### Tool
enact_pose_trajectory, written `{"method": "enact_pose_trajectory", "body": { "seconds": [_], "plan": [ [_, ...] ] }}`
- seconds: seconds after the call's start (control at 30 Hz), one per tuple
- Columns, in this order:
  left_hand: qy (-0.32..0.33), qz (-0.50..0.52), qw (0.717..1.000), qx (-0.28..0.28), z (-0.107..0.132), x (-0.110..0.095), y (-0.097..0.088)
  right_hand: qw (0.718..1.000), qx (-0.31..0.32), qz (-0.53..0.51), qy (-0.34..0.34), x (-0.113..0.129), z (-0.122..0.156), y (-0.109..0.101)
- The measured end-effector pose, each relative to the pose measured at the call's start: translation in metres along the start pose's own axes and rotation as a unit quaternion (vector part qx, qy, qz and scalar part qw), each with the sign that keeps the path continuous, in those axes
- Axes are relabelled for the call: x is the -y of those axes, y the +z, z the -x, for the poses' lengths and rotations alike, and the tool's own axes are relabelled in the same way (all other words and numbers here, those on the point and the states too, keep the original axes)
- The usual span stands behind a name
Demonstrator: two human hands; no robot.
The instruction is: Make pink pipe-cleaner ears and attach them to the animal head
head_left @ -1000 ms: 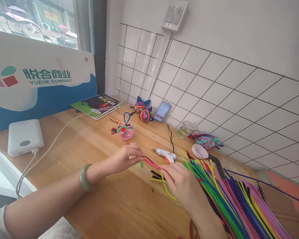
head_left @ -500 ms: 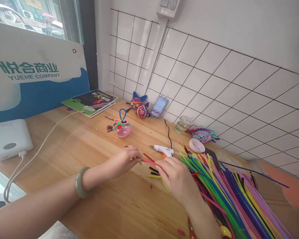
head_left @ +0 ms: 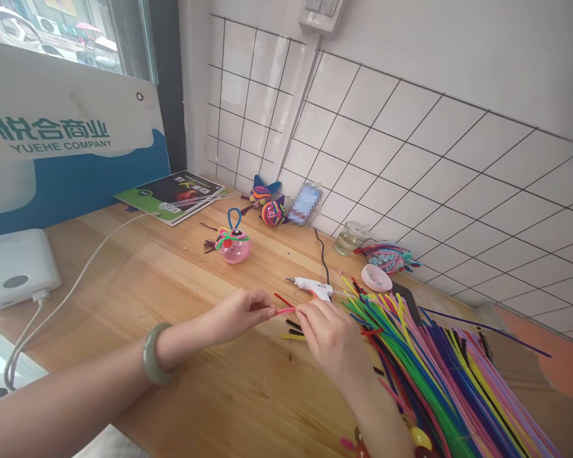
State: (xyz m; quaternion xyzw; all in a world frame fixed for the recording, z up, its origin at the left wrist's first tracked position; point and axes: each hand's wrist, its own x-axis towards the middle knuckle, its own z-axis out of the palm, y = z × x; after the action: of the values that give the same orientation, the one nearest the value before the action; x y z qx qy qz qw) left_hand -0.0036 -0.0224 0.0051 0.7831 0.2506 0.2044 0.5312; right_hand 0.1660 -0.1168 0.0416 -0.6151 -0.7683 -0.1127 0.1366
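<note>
A short pink pipe cleaner point(head_left: 285, 311) stretches between my two hands above the table. My left hand point(head_left: 246, 313), with a green bangle point(head_left: 155, 353) on its wrist, pinches one end between thumb and fingers. At the other end my right hand point(head_left: 328, 332) is closed on it. Just behind the right hand lies a white glue gun point(head_left: 310, 286) with an orange trigger. Beyond the left hand sits a pink clear ball point(head_left: 236, 249) decorated with a coloured face, a blue loop and a dark tassel.
Many coloured pipe cleaners point(head_left: 439, 369) fan out at the right. Along the wall are colourful wrapped figures point(head_left: 273, 212), a phone point(head_left: 305, 203), a glass jar point(head_left: 351, 238) and a small pink dish point(head_left: 376, 278). At the left are a white power bank point(head_left: 19, 267) and a book point(head_left: 172, 196).
My left hand has shifted slightly right and down, closer to my right hand. Less of the pink pipe cleaner shows between them. My right hand has moved a little left.
</note>
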Motion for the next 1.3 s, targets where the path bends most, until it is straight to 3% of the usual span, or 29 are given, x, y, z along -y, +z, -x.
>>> {"method": "enact_pose_trajectory", "body": {
  "seconds": [0.3, 0.67, 1.0, 1.3],
  "plan": [
    [-0.033, 0.127, 0.989, 0.069, 0.000, -0.001, -0.003, 1.000, -0.007, -0.002, -0.010, 0.000, 0.000, 0.002],
    [-0.038, 0.153, 0.982, 0.101, 0.002, -0.002, 0.002, 0.999, -0.045, -0.011, -0.009, 0.005, 0.000, 0.005],
    [0.021, 0.195, 0.979, 0.059, 0.004, -0.008, 0.018, 0.990, -0.117, -0.042, 0.073, 0.024, -0.002, 0.013],
    [0.006, 0.205, 0.978, 0.025, 0.003, -0.004, 0.020, 0.979, -0.134, -0.102, 0.111, 0.027, -0.005, 0.017]
  ]
}}
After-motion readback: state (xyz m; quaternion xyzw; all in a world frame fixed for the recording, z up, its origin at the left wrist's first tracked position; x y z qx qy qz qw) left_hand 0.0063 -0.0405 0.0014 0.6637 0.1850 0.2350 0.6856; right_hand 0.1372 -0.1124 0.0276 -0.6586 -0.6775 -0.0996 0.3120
